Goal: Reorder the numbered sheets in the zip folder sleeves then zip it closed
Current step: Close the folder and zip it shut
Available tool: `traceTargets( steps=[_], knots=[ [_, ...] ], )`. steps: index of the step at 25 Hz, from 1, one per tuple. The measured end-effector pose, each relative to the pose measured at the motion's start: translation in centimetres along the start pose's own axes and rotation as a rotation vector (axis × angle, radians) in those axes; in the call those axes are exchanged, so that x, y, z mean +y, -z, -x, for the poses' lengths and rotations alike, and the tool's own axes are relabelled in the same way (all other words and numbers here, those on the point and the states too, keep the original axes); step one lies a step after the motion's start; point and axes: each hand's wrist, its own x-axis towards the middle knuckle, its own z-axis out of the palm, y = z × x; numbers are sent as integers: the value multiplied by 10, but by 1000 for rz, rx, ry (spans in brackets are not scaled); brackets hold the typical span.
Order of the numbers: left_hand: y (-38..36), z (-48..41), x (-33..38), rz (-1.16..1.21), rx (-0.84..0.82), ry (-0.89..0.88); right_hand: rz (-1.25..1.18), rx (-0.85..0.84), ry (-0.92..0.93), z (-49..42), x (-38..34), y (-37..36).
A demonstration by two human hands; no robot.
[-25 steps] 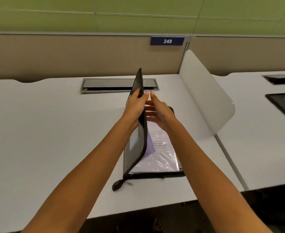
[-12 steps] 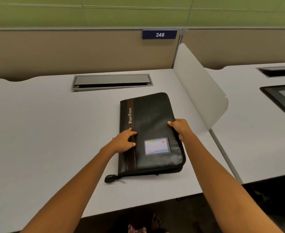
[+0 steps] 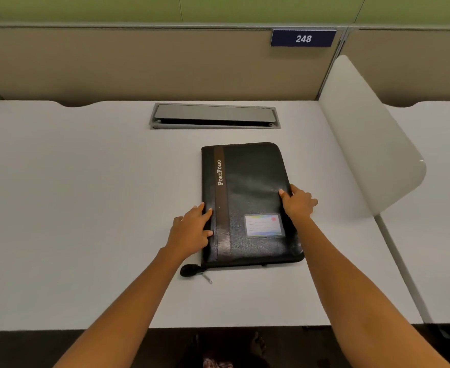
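A black zip folder (image 3: 250,192) marked "PortFolio" lies flat and folded shut on the white desk (image 3: 85,208), a small label card on its front cover. Its zip pull (image 3: 192,270) sticks out at the near left corner. My left hand (image 3: 192,229) rests on the folder's left spine edge with the fingers laid over it. My right hand (image 3: 298,201) holds the right edge, thumb on top of the cover and fingers curled over the side. The numbered sheets are hidden inside.
A grey cable hatch (image 3: 214,115) is set into the desk behind the folder. A white curved divider (image 3: 364,144) stands at the right, with another desk beyond it. A beige partition with a "248" sign (image 3: 303,38) closes off the back.
One second ago the cover stood upright with the sleeved sheets showing; it has since come down flat. Over the last half second both hands stay at the folder's edges.
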Motion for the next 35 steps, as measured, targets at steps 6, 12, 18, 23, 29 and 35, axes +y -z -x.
traceTargets(
  steps=[6,12,18,23,29,35],
  knots=[
    [-2,4,-14,108,124,27,90,245,263,57,-6,-21],
    [-29,65,-31,376,210,-23,-88,282,589,188,20,-69],
    [-49,104,-38,190,194,-178,99,192,688,244,24,-106],
    [-53,100,-32,186,263,-120,218,209,683,248,10,-114],
    [-52,97,-33,143,310,-52,220,222,721,243,2,-117],
    [-58,100,-34,124,394,40,93,307,567,219,32,-91]
  ],
)
